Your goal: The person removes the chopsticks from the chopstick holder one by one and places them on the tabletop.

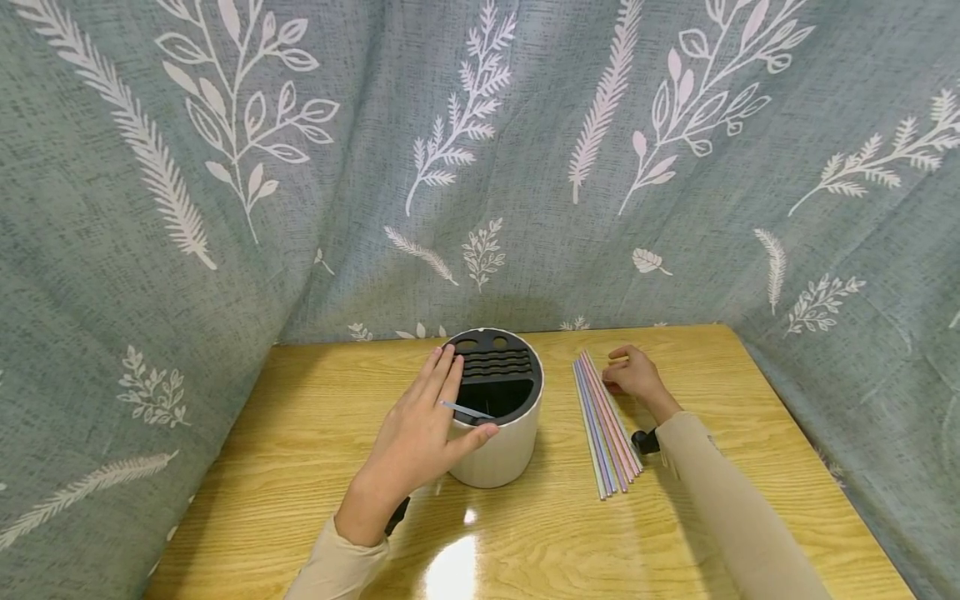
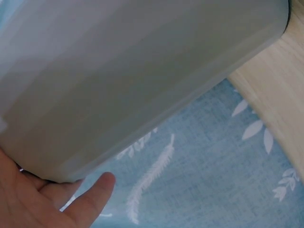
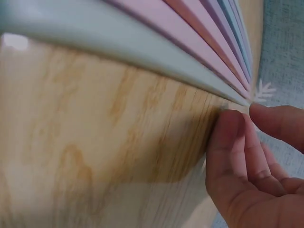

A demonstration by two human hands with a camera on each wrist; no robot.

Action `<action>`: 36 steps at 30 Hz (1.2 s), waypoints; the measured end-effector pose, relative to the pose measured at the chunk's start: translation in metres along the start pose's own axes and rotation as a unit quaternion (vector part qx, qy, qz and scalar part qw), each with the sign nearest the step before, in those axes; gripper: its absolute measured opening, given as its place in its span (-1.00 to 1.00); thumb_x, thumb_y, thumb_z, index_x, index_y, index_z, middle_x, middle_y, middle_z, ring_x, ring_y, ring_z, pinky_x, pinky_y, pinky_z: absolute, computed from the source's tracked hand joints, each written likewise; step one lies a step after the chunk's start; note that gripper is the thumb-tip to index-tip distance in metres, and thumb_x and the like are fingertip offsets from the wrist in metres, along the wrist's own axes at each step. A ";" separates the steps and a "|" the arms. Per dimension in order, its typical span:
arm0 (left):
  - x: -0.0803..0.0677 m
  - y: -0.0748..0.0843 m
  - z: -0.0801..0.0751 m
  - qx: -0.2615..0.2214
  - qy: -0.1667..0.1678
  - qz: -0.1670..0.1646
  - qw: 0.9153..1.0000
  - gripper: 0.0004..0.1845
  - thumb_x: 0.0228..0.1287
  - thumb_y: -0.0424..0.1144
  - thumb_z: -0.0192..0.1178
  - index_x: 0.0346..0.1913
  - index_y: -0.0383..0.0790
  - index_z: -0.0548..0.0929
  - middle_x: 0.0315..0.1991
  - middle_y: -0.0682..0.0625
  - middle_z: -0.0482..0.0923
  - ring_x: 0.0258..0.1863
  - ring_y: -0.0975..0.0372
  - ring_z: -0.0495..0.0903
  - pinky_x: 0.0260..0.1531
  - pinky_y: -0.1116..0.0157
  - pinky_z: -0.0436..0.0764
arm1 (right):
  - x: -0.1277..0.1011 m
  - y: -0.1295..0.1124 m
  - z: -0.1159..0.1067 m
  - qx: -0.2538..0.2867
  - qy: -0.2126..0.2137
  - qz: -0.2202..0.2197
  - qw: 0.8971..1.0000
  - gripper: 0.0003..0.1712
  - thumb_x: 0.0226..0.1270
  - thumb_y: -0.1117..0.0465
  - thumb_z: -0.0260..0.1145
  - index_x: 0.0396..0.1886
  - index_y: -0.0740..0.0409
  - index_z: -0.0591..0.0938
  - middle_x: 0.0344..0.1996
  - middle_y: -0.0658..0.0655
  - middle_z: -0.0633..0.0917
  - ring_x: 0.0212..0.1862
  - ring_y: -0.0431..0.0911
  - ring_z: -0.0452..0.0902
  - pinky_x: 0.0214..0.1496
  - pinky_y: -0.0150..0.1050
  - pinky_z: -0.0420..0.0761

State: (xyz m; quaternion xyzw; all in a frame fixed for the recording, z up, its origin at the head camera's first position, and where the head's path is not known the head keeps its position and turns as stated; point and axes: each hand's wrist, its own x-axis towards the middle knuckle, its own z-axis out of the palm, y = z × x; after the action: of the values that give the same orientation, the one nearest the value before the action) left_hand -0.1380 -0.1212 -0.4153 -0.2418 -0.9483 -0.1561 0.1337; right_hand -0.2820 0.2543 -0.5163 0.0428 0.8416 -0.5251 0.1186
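Note:
A white round pen holder (image 1: 498, 454) with a black slotted top (image 1: 517, 398) stands on the table. My left hand (image 1: 412, 429) rests on its left rim with the fingers straight; the left wrist view shows the holder's pale side wall (image 2: 142, 80) and some fingers at its edge. One thin light-blue stick (image 1: 468, 410) rises from the large front opening, its end overlapping my hand. Right of the holder lies a fan of pastel sticks (image 1: 603, 425). Beside their far ends is my right hand (image 1: 636, 375), fingers loosely bent, thumb near the outermost pale-green stick (image 3: 156, 57).
The wooden table (image 1: 300, 467) carries the holder and the sticks. A grey-green curtain (image 1: 360, 167) with white leaf prints hangs behind and along both sides. Each wrist wears a small black camera, one of them the right wrist camera (image 1: 645, 442).

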 end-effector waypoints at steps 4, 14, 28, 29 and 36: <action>0.000 0.000 0.000 0.001 0.002 0.004 1.000 0.08 0.36 0.48 -0.13 0.57 -0.36 0.04 0.60 -0.19 -0.11 0.58 0.12 -0.27 0.40 0.02 0.23 | -0.005 -0.002 0.000 0.010 0.014 -0.012 1.000 -0.47 0.44 0.41 0.23 0.34 0.46 0.34 0.00 0.46 0.62 -0.11 0.15 0.68 -0.14 -0.08 0.71; -0.001 0.000 0.000 -0.002 0.002 0.002 1.000 0.07 0.36 0.48 -0.12 0.57 -0.36 0.04 0.60 -0.18 -0.12 0.57 0.14 -0.29 0.40 0.02 0.23 | -0.065 -0.073 0.022 0.008 0.078 -0.219 0.973 -0.54 0.40 0.35 0.34 0.24 0.31 0.49 -0.11 0.29 0.72 -0.10 0.12 0.66 -0.08 -0.18 0.68; -0.001 0.000 -0.001 -0.001 -0.005 -0.002 1.000 0.08 0.34 0.50 -0.16 0.58 -0.33 0.04 0.60 -0.17 -0.12 0.57 0.12 -0.23 0.36 -0.01 0.30 | -0.139 -0.159 0.085 0.051 -0.069 -0.478 0.874 -0.50 0.28 0.56 0.34 0.20 0.33 0.49 -0.13 0.33 0.71 -0.07 0.13 0.68 0.02 -0.15 0.66; -0.001 0.000 -0.001 -0.001 -0.004 -0.001 1.000 0.08 0.34 0.50 -0.16 0.58 -0.33 0.04 0.60 -0.18 -0.12 0.57 0.12 -0.23 0.36 -0.01 0.29 | -0.140 -0.161 0.088 0.051 -0.085 -0.479 0.872 -0.51 0.29 0.55 0.33 0.21 0.33 0.49 -0.12 0.33 0.71 -0.07 0.15 0.68 0.02 -0.13 0.66; -0.001 0.000 -0.001 -0.001 0.001 0.006 1.000 0.08 0.35 0.47 -0.08 0.57 -0.37 0.04 0.59 -0.20 -0.11 0.57 0.09 -0.20 0.38 0.01 0.26 | -0.144 -0.172 0.106 0.030 -0.157 -0.473 0.866 -0.54 0.36 0.46 0.32 0.23 0.32 0.47 -0.07 0.21 0.71 -0.01 0.04 0.67 0.04 -0.14 0.65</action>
State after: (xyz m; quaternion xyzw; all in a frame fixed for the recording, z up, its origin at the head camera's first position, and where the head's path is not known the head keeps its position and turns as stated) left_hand -0.1366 -0.1222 -0.4144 -0.2475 -0.9466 -0.1562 0.1350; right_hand -0.1597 0.0910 -0.3754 -0.4399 0.7152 -0.5429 -0.0148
